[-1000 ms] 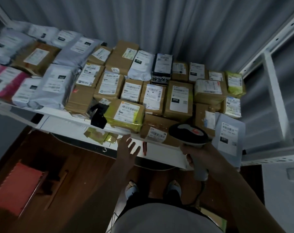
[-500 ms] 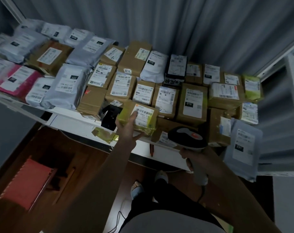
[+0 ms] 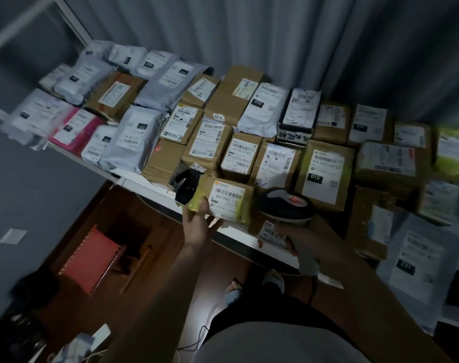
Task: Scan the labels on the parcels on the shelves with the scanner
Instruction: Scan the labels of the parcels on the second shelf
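A white shelf [image 3: 144,186] carries several cardboard boxes and grey mailer bags, each with a white label. At its front edge my left hand [image 3: 199,221] grips a small box wrapped in yellow tape [image 3: 223,199], thumb on its left end and fingers underneath; the barcode label faces up. My right hand [image 3: 301,237] holds the black handheld scanner [image 3: 286,204] by its grey handle. The scanner's head sits just right of the yellow box, over another labelled box at the shelf edge.
A black object [image 3: 186,187] lies left of the yellow box. A large grey mailer [image 3: 417,260] hangs over the shelf's front at right. Below are a wooden floor, a red box [image 3: 90,258], my feet and a cable. A grey curtain hangs behind.
My left hand rose from below the shelf edge to the yellow-taped box and closed on it. The view swung left, and the scanner stayed just right of the box.
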